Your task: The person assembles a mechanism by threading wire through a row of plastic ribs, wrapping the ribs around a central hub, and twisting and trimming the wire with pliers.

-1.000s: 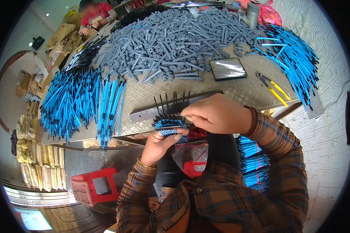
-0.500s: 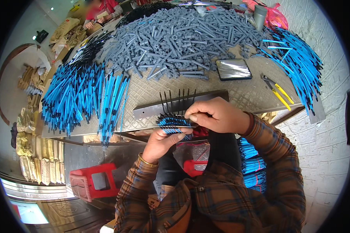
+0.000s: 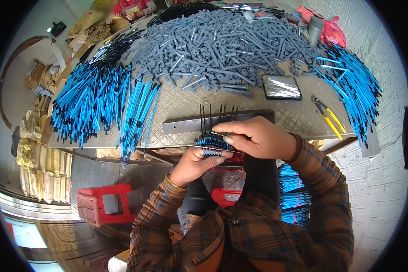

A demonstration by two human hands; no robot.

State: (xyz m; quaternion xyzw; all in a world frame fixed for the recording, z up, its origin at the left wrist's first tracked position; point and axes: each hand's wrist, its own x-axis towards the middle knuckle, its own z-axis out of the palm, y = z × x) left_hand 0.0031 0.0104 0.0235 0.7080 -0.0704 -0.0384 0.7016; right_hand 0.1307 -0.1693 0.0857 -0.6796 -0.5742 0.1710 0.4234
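Note:
My left hand (image 3: 192, 165) is closed round a small bundle of thin blue sticks with black ends (image 3: 209, 150), held upright at the table's near edge. Several black tips rise well above the others in that bundle. From the right my right hand (image 3: 264, 138) reaches over the bundle's top, thumb and fingers bent in a pinch. A thin, pale, shiny piece shows at its fingertips; its kind is too small to tell. Just behind both hands lies a dark metal bar (image 3: 186, 125) with a small hole.
A big heap of grey plastic tubes (image 3: 204, 50) covers the table's middle. Blue sticks (image 3: 90, 102) pile up left, and more blue sticks (image 3: 353, 90) right. A dark tray of silvery needles (image 3: 282, 87) and yellow-handled pliers (image 3: 331, 120) lie right. A red stool (image 3: 122, 204) stands lower left.
The whole view has shifted slightly. My right fingers have spread a little and lie further over the bundle's top; my left hand keeps its hold.

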